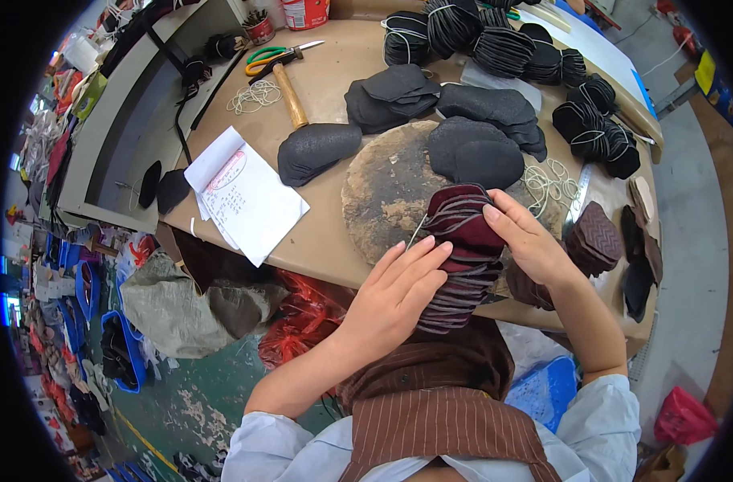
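A thick stack of maroon shoe-shaped pieces with grey edges (467,226) tilts over the table's near edge, in front of my body. My right hand (531,241) grips its upper right side, thumb on the top piece and the other fingers partly hidden behind. Against its left side presses my left hand (398,293), closed on the stack with its fingers fairly straight. A thin pale string (418,230) runs by the left fingertips; whether they pinch it cannot be made out. Behind the stack lies a round, worn wooden block (390,189).
Black sole-shaped pieces (475,153) lie on and around the block. Tied black bundles (503,50) line the back right. A hammer (290,96), scissors (282,59) and a written paper pad (250,201) are at left. Brown pieces (594,237) and loose string (549,186) sit at right.
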Motion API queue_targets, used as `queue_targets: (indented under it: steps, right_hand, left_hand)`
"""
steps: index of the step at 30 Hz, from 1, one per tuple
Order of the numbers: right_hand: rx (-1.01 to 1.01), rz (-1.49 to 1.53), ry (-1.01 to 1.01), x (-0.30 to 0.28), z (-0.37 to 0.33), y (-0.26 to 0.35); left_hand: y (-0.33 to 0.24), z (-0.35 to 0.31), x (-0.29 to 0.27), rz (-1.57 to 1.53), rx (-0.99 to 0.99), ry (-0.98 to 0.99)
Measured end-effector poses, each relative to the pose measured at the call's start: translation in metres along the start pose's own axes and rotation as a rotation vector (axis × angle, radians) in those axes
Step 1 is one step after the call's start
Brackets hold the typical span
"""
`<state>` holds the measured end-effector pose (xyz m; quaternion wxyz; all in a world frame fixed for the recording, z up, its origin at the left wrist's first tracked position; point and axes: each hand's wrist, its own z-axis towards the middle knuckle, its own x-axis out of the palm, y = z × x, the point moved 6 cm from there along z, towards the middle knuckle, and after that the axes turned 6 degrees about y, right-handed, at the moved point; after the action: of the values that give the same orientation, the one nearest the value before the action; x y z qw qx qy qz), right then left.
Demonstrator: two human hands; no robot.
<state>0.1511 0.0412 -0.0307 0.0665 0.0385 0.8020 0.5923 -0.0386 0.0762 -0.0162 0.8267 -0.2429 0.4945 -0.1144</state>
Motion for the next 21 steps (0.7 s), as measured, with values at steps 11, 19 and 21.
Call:
queue_targets:
  steps: [11, 19, 21]
  right_hand:
    - [-0.087, -0.077, 0.031, 0.003, 0.000, 0.005]
    - [-0.214, -0.146, 0.237, 0.014, -0.010, 0.010]
    - [-0.296, -0.310, 0.283, 0.019, -0.012, 0.016]
  left_hand:
    - [-0.007, -0.035, 0.023, 0.062, 0.097, -0.281]
    - [0.007, -0.023, 0.011, -0.025, 0.055, -0.283]
    - [0.011, -0.006, -0.004, -0.172, 0.026, -0.344]
